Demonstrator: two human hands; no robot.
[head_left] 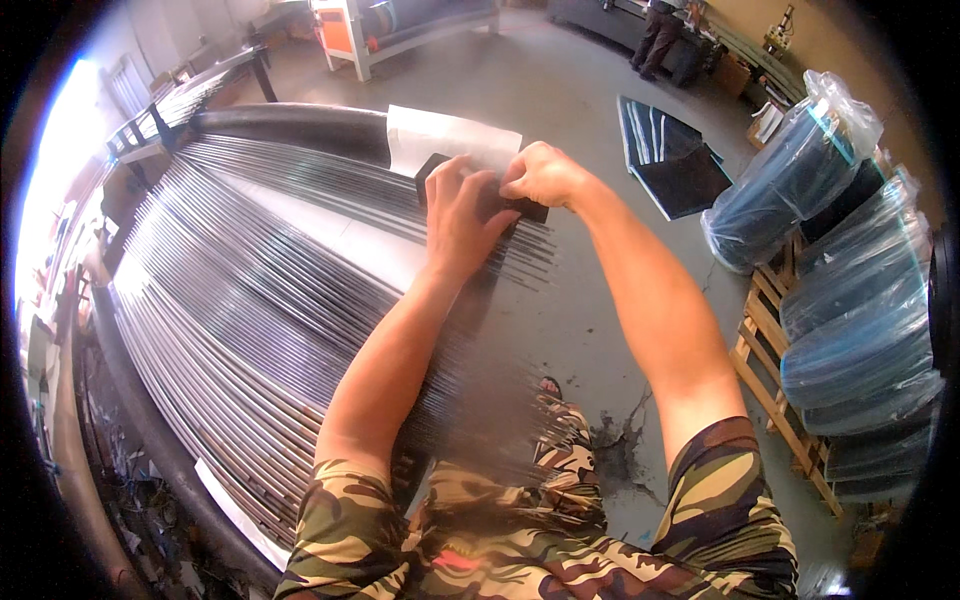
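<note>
Black block [435,172]: flat, dark, rectangular; lying across the top of the metal rods [250,300], near their far ends, on the side away from the body.
Left hand [462,215]: palm down over the block, fingers [450,180] spread and pressed flat on it; a dark corner showing just beyond the fingertips.
Right hand [542,175]: fingers curled shut, pinching the right-hand end of the block, knuckles up; touching the left hand.
Metal rods: thin, shiny, laid side by side in a wide sheet across the bench [150,440], fanning toward the lower left.
White sheet [450,135]: flat, rectangular, under the rods and just behind both hands.
Wrapped rolls [850,300]: several large cylinders in clear bluish plastic film, stacked at the right edge on wooden pallets [775,400]; film bunched at the top of the farthest one.
Dark striped panels [670,155]: flat, black with pale stripes, lying on the grey floor [560,90] between hands and rolls.
Orange and white frame [345,35]: far end of the floor, top of view.
</note>
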